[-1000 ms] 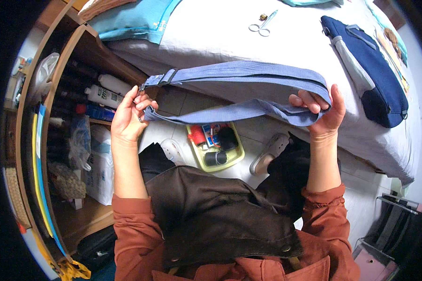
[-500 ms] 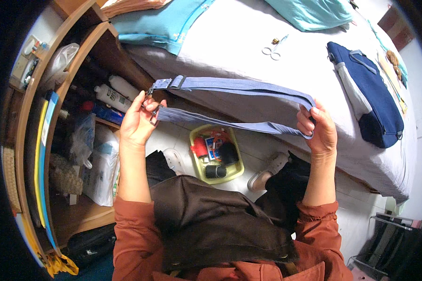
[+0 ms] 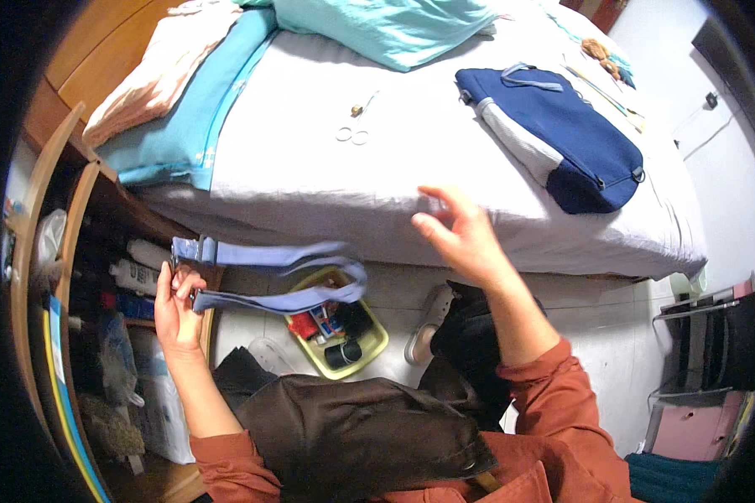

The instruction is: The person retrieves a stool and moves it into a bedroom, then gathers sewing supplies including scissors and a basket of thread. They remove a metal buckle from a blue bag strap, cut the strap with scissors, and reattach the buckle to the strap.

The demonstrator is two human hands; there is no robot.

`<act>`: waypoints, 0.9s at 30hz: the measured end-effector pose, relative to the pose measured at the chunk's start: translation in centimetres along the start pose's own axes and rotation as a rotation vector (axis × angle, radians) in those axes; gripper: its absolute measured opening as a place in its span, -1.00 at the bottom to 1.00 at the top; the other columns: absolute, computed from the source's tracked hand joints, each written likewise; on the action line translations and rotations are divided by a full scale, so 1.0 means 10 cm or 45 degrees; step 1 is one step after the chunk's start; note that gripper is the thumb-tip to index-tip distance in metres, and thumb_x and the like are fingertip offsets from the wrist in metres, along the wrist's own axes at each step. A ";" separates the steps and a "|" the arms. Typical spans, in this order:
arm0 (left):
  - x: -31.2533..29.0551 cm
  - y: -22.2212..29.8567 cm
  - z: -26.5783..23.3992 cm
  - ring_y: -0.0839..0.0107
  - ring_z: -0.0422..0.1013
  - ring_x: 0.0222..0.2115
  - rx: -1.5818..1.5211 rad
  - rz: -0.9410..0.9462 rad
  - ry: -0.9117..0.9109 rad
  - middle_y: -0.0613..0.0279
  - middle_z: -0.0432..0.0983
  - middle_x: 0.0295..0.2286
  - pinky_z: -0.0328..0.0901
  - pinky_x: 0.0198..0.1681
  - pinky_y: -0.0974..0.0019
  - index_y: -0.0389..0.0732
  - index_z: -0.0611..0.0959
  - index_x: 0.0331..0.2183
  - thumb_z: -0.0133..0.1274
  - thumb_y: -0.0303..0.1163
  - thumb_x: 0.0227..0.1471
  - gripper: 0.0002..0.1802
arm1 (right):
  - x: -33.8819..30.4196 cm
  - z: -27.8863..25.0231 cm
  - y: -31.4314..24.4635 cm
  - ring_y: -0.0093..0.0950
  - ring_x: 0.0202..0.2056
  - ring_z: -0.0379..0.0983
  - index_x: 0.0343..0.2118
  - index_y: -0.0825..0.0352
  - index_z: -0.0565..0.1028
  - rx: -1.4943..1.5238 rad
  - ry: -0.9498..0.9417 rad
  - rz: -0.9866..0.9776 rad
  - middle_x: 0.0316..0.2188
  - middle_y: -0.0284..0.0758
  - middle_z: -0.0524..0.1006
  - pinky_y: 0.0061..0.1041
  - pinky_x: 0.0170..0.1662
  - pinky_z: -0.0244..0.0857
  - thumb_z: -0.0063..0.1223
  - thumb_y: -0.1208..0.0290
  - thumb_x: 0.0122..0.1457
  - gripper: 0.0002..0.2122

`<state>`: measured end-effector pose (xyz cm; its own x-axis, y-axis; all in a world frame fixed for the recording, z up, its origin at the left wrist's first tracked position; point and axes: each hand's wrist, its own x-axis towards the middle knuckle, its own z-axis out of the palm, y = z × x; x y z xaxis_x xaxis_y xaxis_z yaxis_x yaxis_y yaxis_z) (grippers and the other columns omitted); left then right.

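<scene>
A blue-lavender webbing strap (image 3: 268, 254) hangs out to the right from my left hand (image 3: 180, 310). That hand is closed on the strap's ends, by their dark metal clips. A dark slide buckle sits on the upper run, and the looped far end sags over the basket, in the air. My right hand (image 3: 470, 243) is apart from the strap, over the bed's near edge, with thumb and forefinger spread and nothing in it. On the bed beyond it lies a navy and grey fabric bag (image 3: 579, 142).
White-handled scissors (image 3: 352, 136) lie on the bed sheet (image 3: 310, 101). A yellow-green basket (image 3: 382, 342) with thread spools stands on the floor between my feet. Open wooden shelves (image 3: 75, 193) with bottles and bags flank my left. Brown cloth (image 3: 352, 427) covers my lap.
My right hand has let go of the strap's looped end and opened. The loop has dropped and swung slack, while my left hand keeps its hold. The view has shifted.
</scene>
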<state>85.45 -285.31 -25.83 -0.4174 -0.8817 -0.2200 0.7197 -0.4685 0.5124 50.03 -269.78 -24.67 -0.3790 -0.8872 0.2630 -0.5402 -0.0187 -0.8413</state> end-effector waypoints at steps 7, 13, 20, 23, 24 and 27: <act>0.10 -0.12 -0.02 0.62 0.10 -0.65 0.258 0.042 -0.020 0.43 0.16 -0.64 0.23 -0.34 0.37 -0.17 0.36 -0.52 -0.18 -0.32 0.09 -0.80 | 0.72 -0.93 0.39 -0.19 0.05 0.08 -0.05 0.37 0.22 -1.463 0.447 -0.236 -0.03 -0.07 0.23 -0.19 0.05 -0.05 0.19 0.22 -0.18 -0.38; 0.38 -0.16 -0.17 0.60 0.16 -0.64 0.399 0.052 0.246 0.41 0.26 -0.62 0.27 -0.25 0.31 -0.24 0.43 -0.41 -0.09 -0.37 0.03 -0.87 | 0.88 -1.45 1.01 -0.31 -0.46 0.46 -0.47 0.31 0.44 -1.311 0.639 0.182 -0.58 -0.15 0.49 -0.40 -0.38 0.30 -0.19 0.37 0.05 -0.83; 0.28 -0.09 -0.25 0.54 0.23 -0.65 0.401 -0.048 0.109 0.35 0.32 -0.60 0.31 -0.21 0.25 -0.21 0.41 -0.48 -0.09 -0.36 0.01 -0.87 | 0.21 -1.15 0.22 -0.47 -0.39 0.37 -0.34 0.38 0.42 -0.793 0.035 -0.181 -0.48 -0.24 0.46 -0.54 -0.27 0.23 0.02 0.49 -0.04 -0.83; -0.02 0.00 0.02 0.53 0.25 -0.64 0.446 -0.072 0.159 0.33 0.35 -0.58 0.31 -0.20 0.24 -0.24 0.43 -0.44 -0.10 -0.38 0.01 -0.87 | 0.03 -0.54 -0.05 -0.23 -0.23 0.35 -0.29 0.37 0.41 -1.164 0.028 -0.797 -0.30 -0.20 0.45 -0.40 -0.18 0.22 0.10 0.48 -0.13 -0.72; -0.15 0.05 0.05 0.54 0.26 -0.63 0.517 -0.006 0.203 0.33 0.36 -0.57 0.31 -0.20 0.24 -0.25 0.43 -0.42 -0.10 -0.37 0.01 -0.87 | -0.04 -0.29 -0.18 -0.27 -0.22 0.35 -0.31 0.35 0.42 -0.938 -0.048 -0.768 -0.32 -0.21 0.45 -0.40 -0.15 0.21 0.10 0.48 -0.13 -0.74; -0.45 0.28 -0.21 0.58 0.25 -0.61 0.695 0.127 0.204 0.33 0.37 -0.54 0.31 -0.23 0.27 -0.23 0.45 -0.36 -0.09 -0.36 0.02 -0.84 | -0.34 0.69 -0.08 -0.28 -0.34 0.39 -0.35 0.31 0.42 -0.287 -0.484 -0.490 -0.42 -0.21 0.45 -0.34 -0.26 0.29 0.04 0.49 -0.08 -0.82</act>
<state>90.46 -282.77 -25.20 -0.2423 -0.9374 -0.2502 0.3427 -0.3239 0.8818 56.97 -269.94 -28.16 0.1498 -0.9397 0.3074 -0.7478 -0.3111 -0.5865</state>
